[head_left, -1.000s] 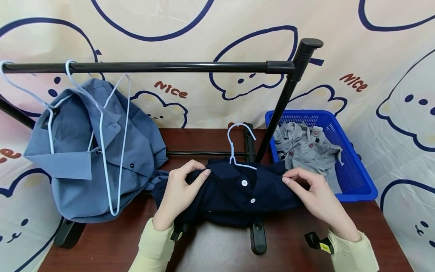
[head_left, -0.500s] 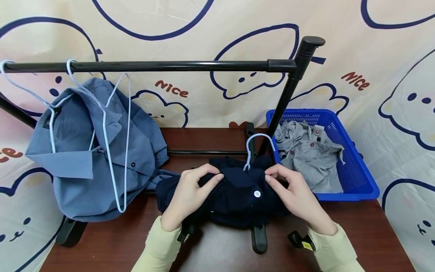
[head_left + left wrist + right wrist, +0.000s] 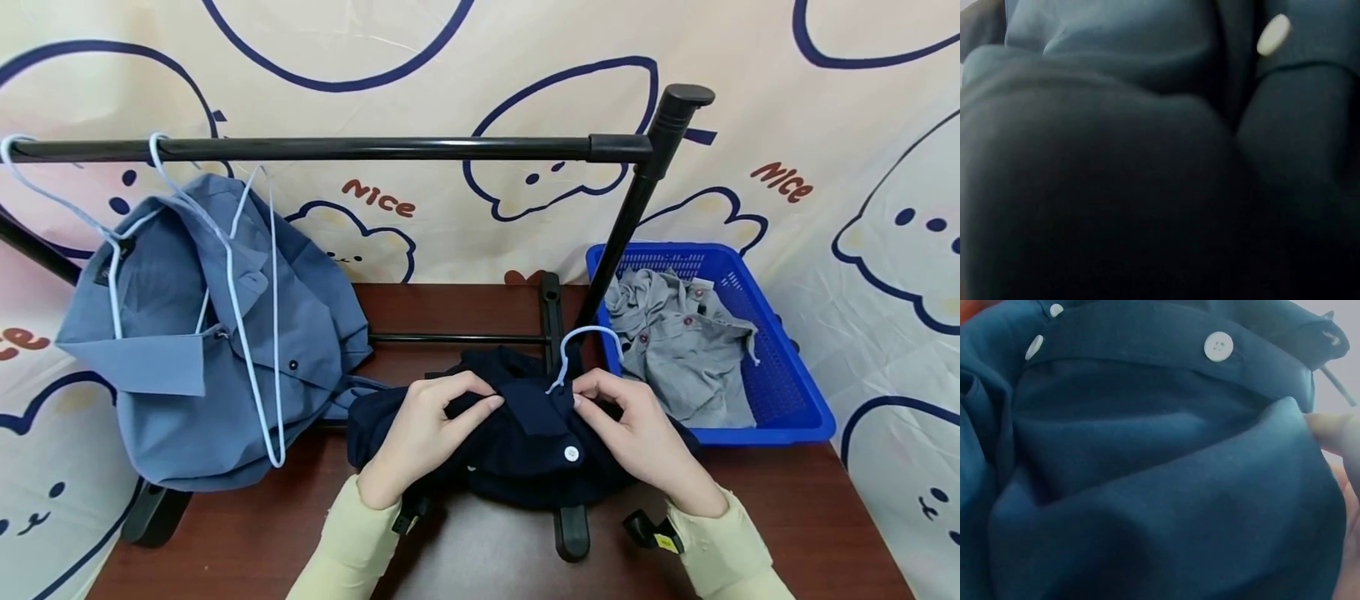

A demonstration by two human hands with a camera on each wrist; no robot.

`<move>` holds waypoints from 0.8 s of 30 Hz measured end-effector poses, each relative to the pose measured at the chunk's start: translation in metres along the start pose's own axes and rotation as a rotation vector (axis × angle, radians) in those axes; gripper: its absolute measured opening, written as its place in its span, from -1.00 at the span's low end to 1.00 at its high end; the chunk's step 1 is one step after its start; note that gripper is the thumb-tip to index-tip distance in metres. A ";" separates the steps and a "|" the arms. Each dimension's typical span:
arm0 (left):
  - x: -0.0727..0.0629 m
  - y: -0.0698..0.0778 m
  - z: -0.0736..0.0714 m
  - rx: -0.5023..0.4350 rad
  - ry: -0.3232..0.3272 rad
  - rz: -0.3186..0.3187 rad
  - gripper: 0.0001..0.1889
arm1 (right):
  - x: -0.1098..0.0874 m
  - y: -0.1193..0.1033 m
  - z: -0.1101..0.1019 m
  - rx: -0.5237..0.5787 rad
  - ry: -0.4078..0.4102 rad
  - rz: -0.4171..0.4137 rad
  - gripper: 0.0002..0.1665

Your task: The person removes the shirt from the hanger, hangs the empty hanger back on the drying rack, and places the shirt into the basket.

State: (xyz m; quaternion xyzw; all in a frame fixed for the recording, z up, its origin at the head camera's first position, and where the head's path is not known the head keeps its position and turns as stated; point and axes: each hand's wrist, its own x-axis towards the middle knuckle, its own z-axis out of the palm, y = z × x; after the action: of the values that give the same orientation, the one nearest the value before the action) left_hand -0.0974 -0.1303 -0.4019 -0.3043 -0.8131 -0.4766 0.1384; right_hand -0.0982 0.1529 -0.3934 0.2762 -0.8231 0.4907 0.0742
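A dark navy shirt (image 3: 517, 458) with white buttons lies bunched over the table in the head view. The hook of a pale blue hanger (image 3: 564, 354) rises from its collar, leaning right; the rest of the hanger is hidden in the cloth. My left hand (image 3: 431, 429) pinches the shirt left of the collar between thumb and fingers. Just right of the hook, my right hand (image 3: 641, 433) pinches the collar edge. Dark cloth fills the left wrist view, with one button (image 3: 1274, 35). In the right wrist view a button (image 3: 1218, 346) shows on the placket, and fingertips (image 3: 1329, 431) grip the cloth's edge.
A black rack rail (image 3: 375, 149) crosses above, held by a post (image 3: 630, 217) on the right. A blue garment (image 3: 300, 367) and pale blue hangers (image 3: 236, 308) hang at left. Behind the right hand stands a blue basket (image 3: 787, 383) with grey clothing (image 3: 686, 342).
My right hand has moved left along the shirt toward the collar, closer to my left hand. The hanger hook has shifted right and lower, tilting over. One free-hanging hanger has swung slightly.
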 end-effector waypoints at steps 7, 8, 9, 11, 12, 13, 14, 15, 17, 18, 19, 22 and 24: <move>-0.001 -0.006 -0.005 -0.021 0.004 0.028 -0.94 | -0.003 -0.002 -0.004 -0.015 0.017 -0.030 -0.69; -0.002 -0.007 -0.006 -0.013 0.011 0.028 -0.94 | -0.003 -0.001 -0.005 -0.013 0.024 -0.031 -0.69; -0.002 -0.008 -0.008 -0.001 0.021 0.025 -0.94 | -0.004 -0.001 -0.006 -0.010 0.032 -0.031 -0.69; -0.003 -0.012 -0.012 0.024 0.043 0.020 -0.94 | -0.005 -0.001 -0.009 -0.011 0.053 -0.029 -0.70; -0.004 -0.014 -0.014 0.034 0.056 0.017 -0.94 | -0.005 0.000 -0.011 -0.013 0.068 -0.025 -0.70; -0.005 -0.016 -0.017 0.046 0.069 0.009 -0.93 | -0.006 0.000 -0.013 -0.020 0.085 -0.024 -0.71; -0.006 -0.019 -0.019 0.056 0.082 0.000 -0.93 | -0.006 0.001 -0.015 -0.022 0.102 -0.020 -0.71; -0.007 -0.021 -0.022 0.065 0.096 -0.010 -0.92 | -0.007 0.001 -0.016 -0.025 0.119 -0.018 -0.72; -0.009 -0.026 -0.028 0.074 0.129 -0.031 -0.89 | -0.008 0.001 -0.020 -0.030 0.157 -0.015 -0.72; -0.011 -0.028 -0.031 0.076 0.147 -0.041 -0.87 | -0.009 0.001 -0.021 -0.032 0.178 -0.014 -0.72; -0.013 -0.031 -0.034 0.078 0.168 -0.051 -0.85 | -0.010 0.002 -0.023 -0.032 0.197 -0.019 -0.71; -0.018 -0.037 -0.043 0.095 0.231 -0.071 -0.79 | -0.011 0.004 -0.025 -0.035 0.252 -0.032 -0.69; -0.020 -0.040 -0.047 0.111 0.266 -0.076 -0.76 | -0.012 0.005 -0.026 -0.033 0.277 -0.041 -0.69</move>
State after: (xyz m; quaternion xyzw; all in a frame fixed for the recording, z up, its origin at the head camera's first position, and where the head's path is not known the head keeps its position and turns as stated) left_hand -0.1096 -0.1927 -0.4160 -0.1993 -0.8236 -0.4721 0.2431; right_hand -0.0953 0.1817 -0.3886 0.2214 -0.8071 0.5088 0.2017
